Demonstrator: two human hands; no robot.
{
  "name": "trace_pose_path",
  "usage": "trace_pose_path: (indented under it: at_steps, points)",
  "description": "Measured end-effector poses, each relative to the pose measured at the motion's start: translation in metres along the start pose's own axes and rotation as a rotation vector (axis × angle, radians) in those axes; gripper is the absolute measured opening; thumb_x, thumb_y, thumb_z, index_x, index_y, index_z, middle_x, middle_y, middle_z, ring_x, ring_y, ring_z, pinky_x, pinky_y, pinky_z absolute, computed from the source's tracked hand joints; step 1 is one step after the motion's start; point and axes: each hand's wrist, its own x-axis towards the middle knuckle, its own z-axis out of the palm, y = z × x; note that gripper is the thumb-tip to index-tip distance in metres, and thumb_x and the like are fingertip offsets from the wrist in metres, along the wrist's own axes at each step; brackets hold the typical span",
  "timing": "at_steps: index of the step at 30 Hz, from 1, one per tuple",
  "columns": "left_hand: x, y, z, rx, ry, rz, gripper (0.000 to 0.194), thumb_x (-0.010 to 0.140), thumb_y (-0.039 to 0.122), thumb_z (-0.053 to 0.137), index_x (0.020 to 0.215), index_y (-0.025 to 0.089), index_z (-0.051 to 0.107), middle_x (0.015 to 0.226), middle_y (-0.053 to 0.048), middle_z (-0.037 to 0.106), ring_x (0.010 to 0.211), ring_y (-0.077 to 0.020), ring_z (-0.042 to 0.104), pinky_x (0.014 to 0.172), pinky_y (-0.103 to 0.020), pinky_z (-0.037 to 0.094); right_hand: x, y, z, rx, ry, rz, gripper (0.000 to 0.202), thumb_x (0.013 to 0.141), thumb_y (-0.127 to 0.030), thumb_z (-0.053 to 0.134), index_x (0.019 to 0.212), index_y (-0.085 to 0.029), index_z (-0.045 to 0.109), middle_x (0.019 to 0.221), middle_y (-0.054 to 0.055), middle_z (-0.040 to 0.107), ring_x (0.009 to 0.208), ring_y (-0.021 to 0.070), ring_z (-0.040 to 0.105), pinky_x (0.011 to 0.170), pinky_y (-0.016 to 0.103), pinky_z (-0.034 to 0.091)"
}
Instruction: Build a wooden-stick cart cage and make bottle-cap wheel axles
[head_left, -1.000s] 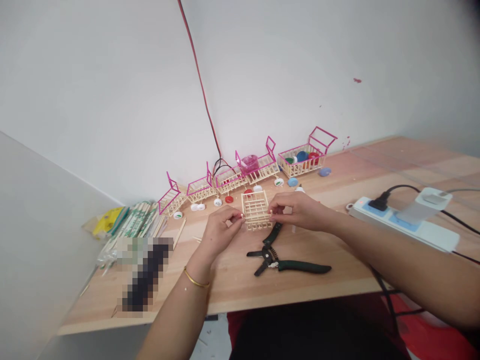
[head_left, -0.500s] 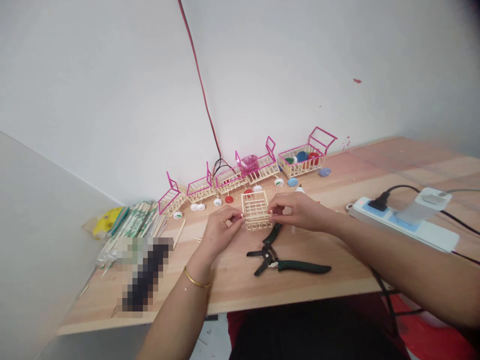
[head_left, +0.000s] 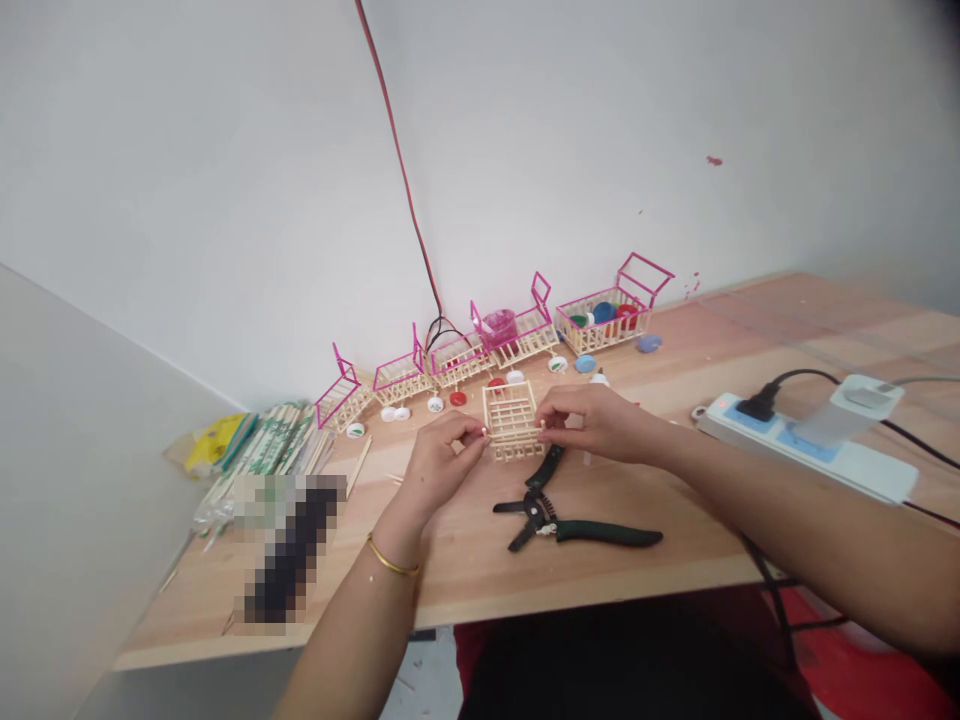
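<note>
A small basket built of thin pale wooden sticks (head_left: 513, 415) stands on the table between my two hands. My left hand (head_left: 444, 460) pinches at its left side, thumb against fingertips. On the opposite side, my right hand (head_left: 585, 420) is pinched at the right end of the same bar level. Whether the fingers grip the basket itself or a separate stick across it, I cannot make out. Just in front of the basket lie dark green-handled wire pliers (head_left: 536, 512) with spread handles, one partly under the right hand's side.
Several stick carts with pink rims (head_left: 401, 375) and bottle-cap wheels line the wall. Bundled wooden sticks (head_left: 262, 440) lie at the left, near a blurred-out dark object (head_left: 292, 560). A white power strip (head_left: 810, 450) with plugs and cables sits at the right.
</note>
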Motion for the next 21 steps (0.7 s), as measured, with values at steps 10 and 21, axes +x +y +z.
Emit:
trace_pose_path:
  at_steps: [10, 21]
  points:
    - [-0.0002, 0.0001, -0.0001, 0.005, 0.001, -0.005, 0.008, 0.081, 0.017, 0.059, 0.074, 0.016, 0.062, 0.067, 0.000, 0.059, 0.066, -0.0115, 0.053, 0.063, -0.023, 0.039, -0.0015, -0.0005, 0.0010, 0.002, 0.001, 0.001, 0.014, 0.084, -0.030, 0.061, 0.083, -0.016, 0.062, 0.076, 0.003, 0.063, 0.068, 0.0140, 0.058, 0.064, 0.025, 0.044]
    - [-0.0002, 0.0005, 0.0001, 0.000, -0.005, -0.009, 0.008, 0.082, 0.017, 0.059, 0.074, 0.016, 0.062, 0.068, -0.001, 0.059, 0.067, -0.0123, 0.053, 0.063, -0.024, 0.039, -0.0001, 0.0010, 0.0010, 0.003, -0.005, -0.010, 0.014, 0.084, -0.030, 0.059, 0.083, -0.016, 0.062, 0.077, 0.004, 0.064, 0.068, 0.0140, 0.058, 0.064, 0.025, 0.044]
